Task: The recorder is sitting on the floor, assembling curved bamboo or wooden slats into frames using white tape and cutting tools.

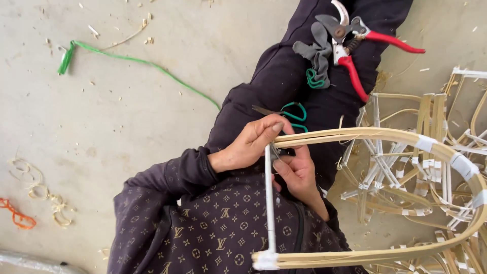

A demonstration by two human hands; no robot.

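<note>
A bent bamboo hoop (pixel 355 135) bound with white tape curves from my hands out to the right and back to my chest. A white-wrapped stick (pixel 269 203) spans its two ends. My left hand (pixel 248 144) grips the upper end of the hoop where the stick meets it. My right hand (pixel 298 175) sits just below, fingers pinching the same joint around the top of the stick and a small dark piece I cannot identify. Green-handled scissors (pixel 296 113) lie on my dark-trousered lap just behind the left hand.
Red-handled pruning shears (pixel 352 61) and a grey cloth (pixel 317 50) rest farther up my leg. A pile of taped bamboo frame pieces (pixel 406 172) fills the floor at right. A green cord (pixel 132 60), an orange cord (pixel 16 215) and bamboo curls (pixel 45 195) lie on the concrete at left.
</note>
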